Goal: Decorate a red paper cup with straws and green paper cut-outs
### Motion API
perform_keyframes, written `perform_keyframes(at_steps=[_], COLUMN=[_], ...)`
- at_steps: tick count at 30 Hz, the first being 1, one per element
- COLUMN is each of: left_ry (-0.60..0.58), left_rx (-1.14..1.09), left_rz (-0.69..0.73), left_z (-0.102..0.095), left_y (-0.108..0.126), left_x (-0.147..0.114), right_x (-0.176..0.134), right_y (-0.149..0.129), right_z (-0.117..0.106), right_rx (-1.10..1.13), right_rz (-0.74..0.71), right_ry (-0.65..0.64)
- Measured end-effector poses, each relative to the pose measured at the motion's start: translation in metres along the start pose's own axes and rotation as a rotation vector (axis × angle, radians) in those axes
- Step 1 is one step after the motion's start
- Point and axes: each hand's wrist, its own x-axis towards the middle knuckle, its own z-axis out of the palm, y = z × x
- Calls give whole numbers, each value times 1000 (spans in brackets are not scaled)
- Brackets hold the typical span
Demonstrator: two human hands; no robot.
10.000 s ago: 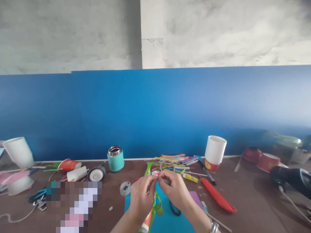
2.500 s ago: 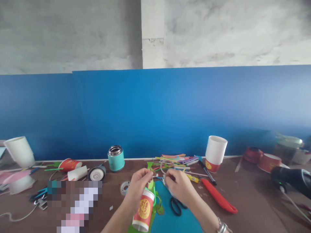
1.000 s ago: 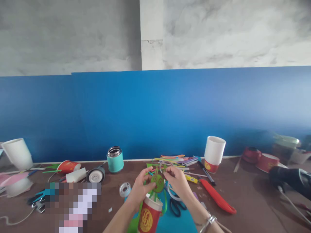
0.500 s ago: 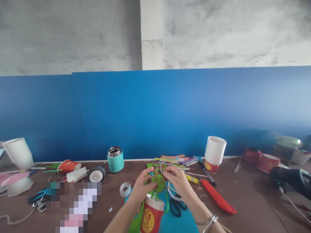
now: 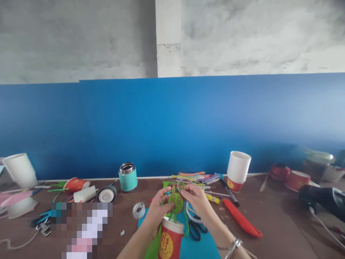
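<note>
A green paper disc with a drawn face [image 5: 175, 203] stands above the white rim of a red paper cup with a yellow emblem [image 5: 169, 242]. Green strips run from the disc down into the cup. My left hand [image 5: 159, 208] is closed on the disc's left edge, thumb in front. At its upper right, my right hand [image 5: 196, 199] pinches with thumb and forefinger; a thin pale curved strip shows by these fingertips, but the exact hold is unclear. Under my hands lie blue paper [image 5: 201, 248] and dark-handled scissors [image 5: 194, 230].
A tape roll [image 5: 138, 210] lies left of my hands, with a turquoise thermos [image 5: 128, 177] behind. Coloured sticks [image 5: 199, 176] are heaped at the back. To the right are stacked cups [image 5: 238, 171], a red pouch-like item [image 5: 242, 218] and a black device [image 5: 323, 199].
The cup has shifted slightly right and tilts less. The face disc has moved slightly right too. My hands keep nearly the same place and grip.
</note>
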Motion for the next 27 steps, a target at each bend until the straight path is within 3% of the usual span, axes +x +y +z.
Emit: perform_keyframes(at_steps=[17, 23, 27], left_ry=[-3, -129, -53], left_rx=[-49, 66, 216], left_rz=[10, -36, 11], left_z=[-4, -2, -3], left_y=[-7, -11, -15], left_x=[5, 7, 9], right_x=[0, -7, -6], right_y=[3, -1, 3], right_z=[-1, 2, 3], right_rx=[-119, -188, -337], right_rz=[-81, -199, -156], right_ry=[-63, -128, -152])
